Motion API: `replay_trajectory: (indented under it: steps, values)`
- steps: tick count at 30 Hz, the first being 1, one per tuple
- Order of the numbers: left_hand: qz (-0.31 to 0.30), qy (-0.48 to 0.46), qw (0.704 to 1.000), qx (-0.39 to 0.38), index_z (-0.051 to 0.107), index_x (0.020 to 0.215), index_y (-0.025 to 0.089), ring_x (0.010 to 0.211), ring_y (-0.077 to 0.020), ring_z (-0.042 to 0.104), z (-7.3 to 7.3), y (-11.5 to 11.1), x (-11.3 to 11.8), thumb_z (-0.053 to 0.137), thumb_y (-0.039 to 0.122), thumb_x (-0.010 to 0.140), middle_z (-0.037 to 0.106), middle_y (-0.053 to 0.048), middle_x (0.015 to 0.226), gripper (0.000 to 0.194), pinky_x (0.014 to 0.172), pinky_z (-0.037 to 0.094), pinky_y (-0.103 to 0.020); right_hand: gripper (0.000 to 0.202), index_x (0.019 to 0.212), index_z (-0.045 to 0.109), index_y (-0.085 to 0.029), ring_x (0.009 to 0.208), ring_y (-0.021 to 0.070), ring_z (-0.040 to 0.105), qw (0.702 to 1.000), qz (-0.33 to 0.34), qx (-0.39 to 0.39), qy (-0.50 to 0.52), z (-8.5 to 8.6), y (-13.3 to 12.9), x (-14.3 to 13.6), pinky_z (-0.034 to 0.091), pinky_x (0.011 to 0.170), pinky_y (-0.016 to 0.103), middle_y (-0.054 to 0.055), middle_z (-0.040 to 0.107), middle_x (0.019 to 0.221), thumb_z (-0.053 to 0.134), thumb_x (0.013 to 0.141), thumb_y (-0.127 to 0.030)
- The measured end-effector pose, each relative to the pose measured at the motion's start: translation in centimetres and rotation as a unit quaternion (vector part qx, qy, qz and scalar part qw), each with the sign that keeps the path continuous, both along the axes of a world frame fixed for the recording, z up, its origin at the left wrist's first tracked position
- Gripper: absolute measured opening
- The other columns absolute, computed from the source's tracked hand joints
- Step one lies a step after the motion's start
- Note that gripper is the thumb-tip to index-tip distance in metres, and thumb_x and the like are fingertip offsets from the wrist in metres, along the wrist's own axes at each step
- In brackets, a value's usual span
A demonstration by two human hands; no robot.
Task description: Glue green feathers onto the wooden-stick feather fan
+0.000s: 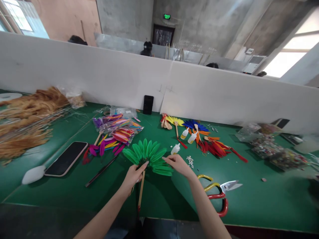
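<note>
A green feather fan (147, 151) with a thin wooden handle (141, 192) is held up over the front of the table. My left hand (134, 175) grips it where the feathers meet the handle, thumb pressed on top. At the fan's right edge my right hand (178, 164) is closed in a pinch on the tip of a green feather. Just beyond that hand lies a small white glue bottle (175, 149), with a scatter of small white pieces (189, 162) to its right. Scissors (221, 189) with yellow and red handles rest beside my right forearm.
Bagged coloured feathers (119, 127) and a phone (66, 159) lie left. Yellow (174, 120) and blue (195, 124) fans, more glue bottles (184, 133) and red-orange feathers (215, 147) sit behind. Tan fibre bundles (32, 116) are far left, bead bags (276, 151) right. A white partition (112, 76) stands behind.
</note>
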State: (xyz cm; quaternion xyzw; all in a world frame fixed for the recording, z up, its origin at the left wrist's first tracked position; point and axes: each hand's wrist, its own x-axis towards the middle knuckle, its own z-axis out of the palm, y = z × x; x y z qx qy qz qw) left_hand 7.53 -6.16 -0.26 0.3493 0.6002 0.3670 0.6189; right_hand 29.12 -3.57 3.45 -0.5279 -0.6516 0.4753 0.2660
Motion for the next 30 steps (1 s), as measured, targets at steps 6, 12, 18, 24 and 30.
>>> replay_trajectory:
  steps: [6, 12, 18, 24, 30]
  values:
    - [0.006, -0.008, 1.000, 0.000, 0.041, 0.055, 0.019, 0.029, -0.0034, 0.027, 0.0, -0.1, 0.1, 0.070, 0.065, 0.047, 0.029, 0.012, 0.031, 0.055, 0.034, 0.016, -0.019, 0.051, 0.052, 0.053, -0.017, 0.043, 0.0096, 0.042, 1.000, -0.020, 0.000, 0.006, 0.2, -0.4, 0.0, 0.034, 0.040, 0.021, -0.004, 0.042, 0.044, 0.051, 0.076, -0.062]
    - [0.002, -0.016, 1.000, 0.005, 0.043, 0.053, 0.018, 0.028, -0.0031, 0.026, 0.4, 0.0, 0.0, 0.070, 0.065, 0.046, 0.029, 0.012, 0.033, 0.055, 0.033, 0.016, -0.019, 0.058, 0.064, 0.062, -0.015, 0.048, 0.0132, 0.052, 0.997, -0.078, 0.015, 0.005, 0.1, -0.1, -0.5, 0.039, 0.040, 0.021, 0.002, 0.057, 0.055, 0.039, 0.080, -0.066]
    - [0.004, -0.013, 1.000, 0.007, 0.042, 0.051, 0.019, 0.028, -0.0037, 0.027, 0.4, 0.1, 0.1, 0.070, 0.066, 0.043, 0.029, 0.012, 0.030, 0.056, 0.033, 0.016, -0.019, 0.051, 0.066, 0.067, -0.014, 0.044, 0.0110, 0.046, 0.991, -0.119, 0.054, -0.011, 0.6, 0.9, -1.3, 0.035, 0.039, 0.022, 0.004, 0.064, 0.059, 0.050, 0.078, -0.060]
    - [-0.001, -0.005, 1.000, 0.016, 0.043, 0.052, 0.019, 0.028, -0.0039, 0.026, -0.1, -0.1, -0.1, 0.068, 0.065, 0.051, 0.030, 0.011, 0.030, 0.053, 0.034, 0.016, -0.019, 0.044, 0.059, 0.061, -0.016, 0.041, 0.0110, 0.044, 0.990, -0.126, 0.064, -0.010, 0.4, 0.8, -1.2, 0.035, 0.039, 0.022, 0.000, 0.054, 0.047, 0.054, 0.075, -0.056]
    - [-0.012, -0.003, 1.000, 0.025, 0.044, 0.052, 0.018, 0.030, -0.0038, 0.027, -0.2, -0.2, -0.3, 0.067, 0.062, 0.058, 0.030, 0.010, 0.030, 0.050, 0.035, 0.017, -0.019, 0.042, 0.060, 0.061, -0.017, 0.047, 0.0141, 0.055, 0.991, -0.126, 0.051, 0.001, 0.0, 0.5, -0.9, 0.041, 0.043, 0.023, 0.002, 0.060, 0.052, 0.055, 0.074, -0.056]
